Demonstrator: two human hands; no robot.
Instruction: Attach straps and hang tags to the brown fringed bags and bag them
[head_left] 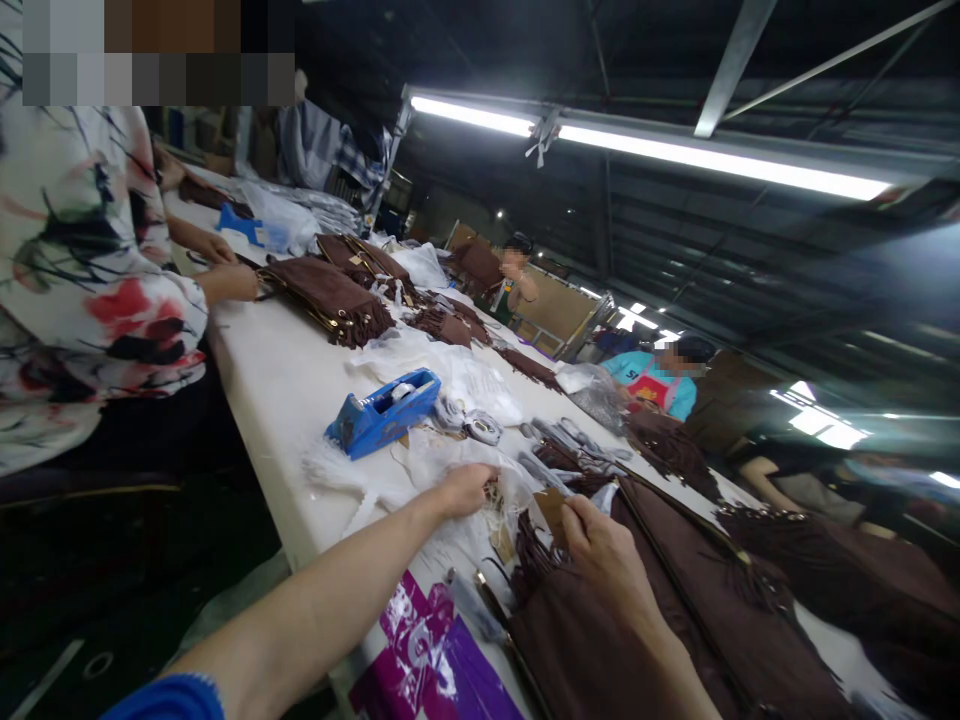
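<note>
My left hand reaches to a clear plastic bag with pale strings and tags in it. Its fingers are curled at the strings, and what they grip is hidden. Closer to me, my right hand pinches the edge of a brown card tag. Below that hand lies a dark brown fringed bag with a gold zipper along its side. A second brown bag lies to its right.
A blue tape dispenser and tape rolls sit on the white table. Shiny purple packaging lies at the near edge. Brown bags lie further along. A co-worker in a floral top stands left; others work across.
</note>
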